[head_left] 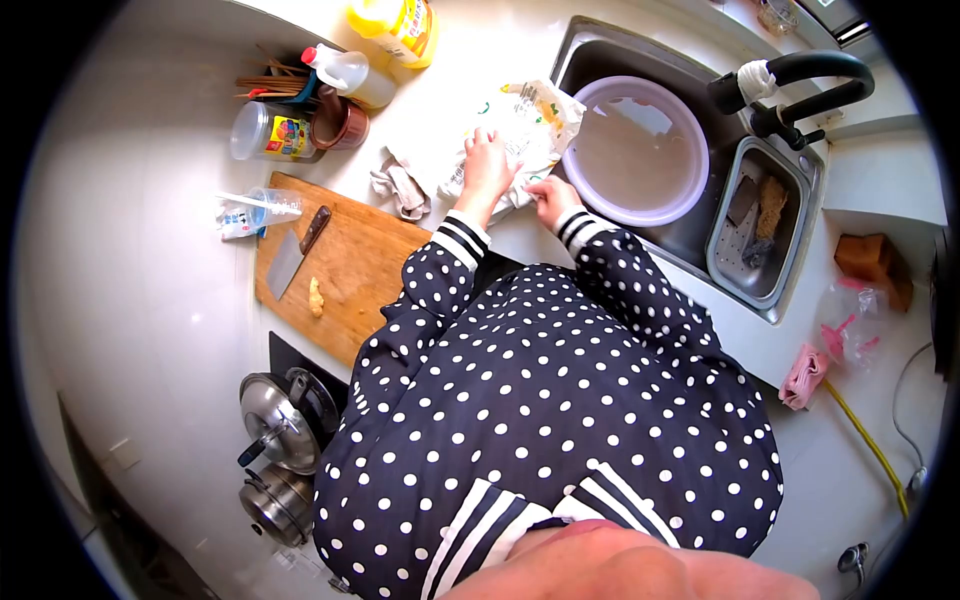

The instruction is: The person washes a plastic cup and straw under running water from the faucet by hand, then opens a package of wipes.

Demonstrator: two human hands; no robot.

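A crumpled white plastic bag (525,120) with green and yellow print lies on the counter beside the sink. My left hand (486,165) rests on the bag with its fingers stretched over it. At the bag's lower right edge, my right hand (553,198) is closed, its fingertips pinching the plastic. What is inside the bag, if anything, is hidden. A crumpled whitish cloth (402,187) sits just left of my left hand.
Left is a wooden cutting board (360,250) with a cleaver (290,258) and a piece of ginger (316,297). Right, a lilac basin (577,170) of cloudy water stands in the sink (655,60) under a black faucet (820,70). Bottles (350,72) stand behind.
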